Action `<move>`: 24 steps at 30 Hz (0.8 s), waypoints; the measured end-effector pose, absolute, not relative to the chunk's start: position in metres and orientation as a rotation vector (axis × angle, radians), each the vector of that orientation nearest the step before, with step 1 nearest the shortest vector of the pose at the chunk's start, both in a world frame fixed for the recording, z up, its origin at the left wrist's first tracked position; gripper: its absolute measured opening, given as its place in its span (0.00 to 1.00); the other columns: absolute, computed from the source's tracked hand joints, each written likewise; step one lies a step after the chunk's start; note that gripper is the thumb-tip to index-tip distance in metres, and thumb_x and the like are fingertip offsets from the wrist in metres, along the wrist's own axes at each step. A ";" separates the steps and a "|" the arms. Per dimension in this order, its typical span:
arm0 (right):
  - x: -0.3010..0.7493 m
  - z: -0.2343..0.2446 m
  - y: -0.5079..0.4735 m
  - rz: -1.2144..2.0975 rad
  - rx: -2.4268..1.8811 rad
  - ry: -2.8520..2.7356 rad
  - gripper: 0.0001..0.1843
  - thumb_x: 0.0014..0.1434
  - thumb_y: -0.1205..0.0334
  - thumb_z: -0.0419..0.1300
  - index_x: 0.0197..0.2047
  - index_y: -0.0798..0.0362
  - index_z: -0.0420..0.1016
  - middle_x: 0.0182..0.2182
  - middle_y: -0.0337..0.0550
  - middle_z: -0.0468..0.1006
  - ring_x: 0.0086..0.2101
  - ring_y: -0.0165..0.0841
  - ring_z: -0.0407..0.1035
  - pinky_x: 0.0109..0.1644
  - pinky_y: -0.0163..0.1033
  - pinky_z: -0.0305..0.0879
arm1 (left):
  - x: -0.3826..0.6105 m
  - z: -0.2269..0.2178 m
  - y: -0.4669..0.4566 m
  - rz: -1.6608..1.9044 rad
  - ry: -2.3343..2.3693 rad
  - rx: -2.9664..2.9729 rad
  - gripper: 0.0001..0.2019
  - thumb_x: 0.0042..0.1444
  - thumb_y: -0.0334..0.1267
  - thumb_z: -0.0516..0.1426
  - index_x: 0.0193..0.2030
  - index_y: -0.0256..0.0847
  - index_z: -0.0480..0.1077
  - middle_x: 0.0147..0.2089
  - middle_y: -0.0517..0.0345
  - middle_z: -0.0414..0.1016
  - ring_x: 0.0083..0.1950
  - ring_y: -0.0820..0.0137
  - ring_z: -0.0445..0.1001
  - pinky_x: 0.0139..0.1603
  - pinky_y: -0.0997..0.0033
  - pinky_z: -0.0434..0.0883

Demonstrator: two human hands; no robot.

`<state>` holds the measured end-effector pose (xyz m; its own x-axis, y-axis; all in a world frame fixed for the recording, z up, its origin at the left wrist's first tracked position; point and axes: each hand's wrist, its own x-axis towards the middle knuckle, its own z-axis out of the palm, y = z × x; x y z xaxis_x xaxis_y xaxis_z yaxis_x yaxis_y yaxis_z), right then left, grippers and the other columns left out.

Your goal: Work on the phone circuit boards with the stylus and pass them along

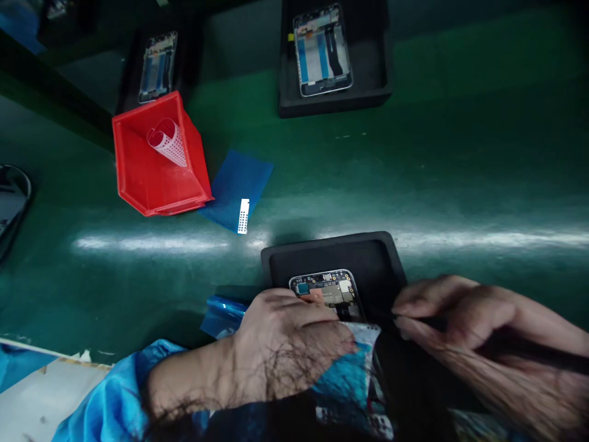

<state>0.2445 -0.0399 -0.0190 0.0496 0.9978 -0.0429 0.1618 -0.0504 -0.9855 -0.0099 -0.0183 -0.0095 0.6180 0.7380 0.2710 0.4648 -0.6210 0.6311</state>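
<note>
While the left hand (285, 344) pressed flat on the opened grey smartphone (329, 291) in its black foam tray (377, 258), the right hand (455, 319) pinched what looked like a thin dark tool; mid-assembly, next needing 1 careful placement.

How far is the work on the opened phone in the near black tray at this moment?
Done: the phone lies open in the near tray, its boards bare. In hand: the left hand presses on it; the right hand holds a thin dark tool beside it. Left: two more open phones wait in the far trays.
</note>
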 end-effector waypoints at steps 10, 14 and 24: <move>0.237 -0.021 -0.032 1.059 -1.387 -1.370 0.16 0.62 0.64 0.77 0.30 0.38 0.76 0.29 0.33 0.87 0.32 0.36 0.86 0.36 0.33 0.85 | -0.010 -0.006 -0.020 0.634 0.915 2.292 0.16 0.82 0.39 0.58 0.41 0.47 0.82 0.34 0.71 0.90 0.26 0.75 0.79 0.31 0.66 0.77; 0.239 -0.024 -0.036 1.039 -1.378 -1.423 0.16 0.63 0.64 0.76 0.31 0.38 0.75 0.30 0.32 0.87 0.32 0.35 0.85 0.37 0.34 0.85 | -0.011 -0.007 -0.020 0.613 0.916 2.274 0.16 0.82 0.39 0.59 0.40 0.46 0.82 0.34 0.70 0.90 0.25 0.75 0.78 0.31 0.66 0.77; 0.238 -0.022 -0.031 1.028 -1.340 -1.512 0.17 0.64 0.67 0.75 0.32 0.39 0.74 0.31 0.32 0.87 0.32 0.36 0.85 0.35 0.36 0.85 | -0.015 -0.013 -0.025 0.513 0.873 2.292 0.06 0.74 0.36 0.66 0.45 0.52 0.84 0.39 0.72 0.92 0.28 0.73 0.80 0.33 0.64 0.78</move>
<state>0.2376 -0.0311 -0.0220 -0.0672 0.9951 0.0723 0.2988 0.0892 -0.9501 -0.0154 -0.0252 -0.0128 0.7050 0.6970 0.1309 0.4537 -0.5852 0.6721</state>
